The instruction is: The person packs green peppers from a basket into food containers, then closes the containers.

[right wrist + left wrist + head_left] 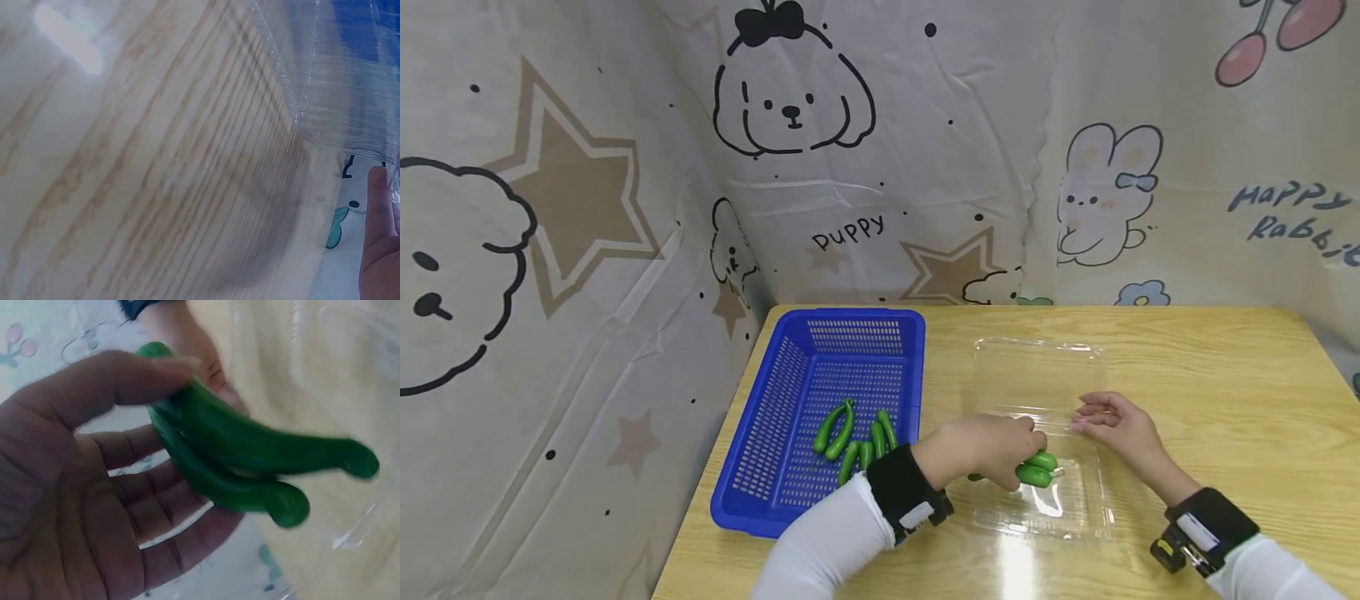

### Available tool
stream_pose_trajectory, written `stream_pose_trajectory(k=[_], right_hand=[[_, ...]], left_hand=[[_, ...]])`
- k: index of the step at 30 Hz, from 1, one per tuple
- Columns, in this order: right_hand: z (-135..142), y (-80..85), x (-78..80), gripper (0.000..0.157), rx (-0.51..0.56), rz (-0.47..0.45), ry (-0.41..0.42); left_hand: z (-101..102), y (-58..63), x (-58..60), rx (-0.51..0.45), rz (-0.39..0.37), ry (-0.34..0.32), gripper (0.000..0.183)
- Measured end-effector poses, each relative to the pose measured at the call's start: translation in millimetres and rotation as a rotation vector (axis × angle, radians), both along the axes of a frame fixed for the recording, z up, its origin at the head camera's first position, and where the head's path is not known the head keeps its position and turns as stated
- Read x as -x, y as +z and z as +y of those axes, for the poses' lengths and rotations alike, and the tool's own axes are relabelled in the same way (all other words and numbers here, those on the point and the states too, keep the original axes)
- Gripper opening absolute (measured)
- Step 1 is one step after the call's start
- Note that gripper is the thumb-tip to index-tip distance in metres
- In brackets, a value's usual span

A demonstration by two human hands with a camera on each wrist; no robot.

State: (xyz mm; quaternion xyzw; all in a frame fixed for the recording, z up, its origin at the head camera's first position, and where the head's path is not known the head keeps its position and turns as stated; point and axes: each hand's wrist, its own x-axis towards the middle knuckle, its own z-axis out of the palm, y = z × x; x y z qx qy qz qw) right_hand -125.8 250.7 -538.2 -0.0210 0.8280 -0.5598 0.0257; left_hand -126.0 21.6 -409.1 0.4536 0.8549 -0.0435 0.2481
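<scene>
My left hand (992,450) holds two green peppers (1036,477) over the open clear plastic box (1086,504). In the left wrist view the thumb presses the peppers (262,447) against the fingers, and their free ends stick out side by side. My right hand (1116,429) is at the box's right side, near the fold between base and raised lid (1037,367). Seen from the right wrist, one straight finger (378,212) has its tip right at the box's edge; the other fingers are mostly out of frame.
A blue plastic basket (752,500) stands left of the box, with several green peppers (842,429) inside, partly hidden by the left forearm. Both stand on a wood-grain table (1210,375). Printed cloth (880,175) hangs behind and to the left.
</scene>
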Motion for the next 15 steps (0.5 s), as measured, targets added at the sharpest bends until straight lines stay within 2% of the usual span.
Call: stream_pose_trajectory(k=[7, 15], right_hand=[[-1, -0.3, 0.5, 0.053, -0.002, -0.004, 0.011], [2, 1.6, -1.7, 0.054, -0.015, -0.029, 0.013]], left_hand=[[6, -16.7, -3.4, 0.039, 0.007, 0.016, 0.029], [19, -36.2, -3.7, 0.099, 0.065, -0.053, 0.030]])
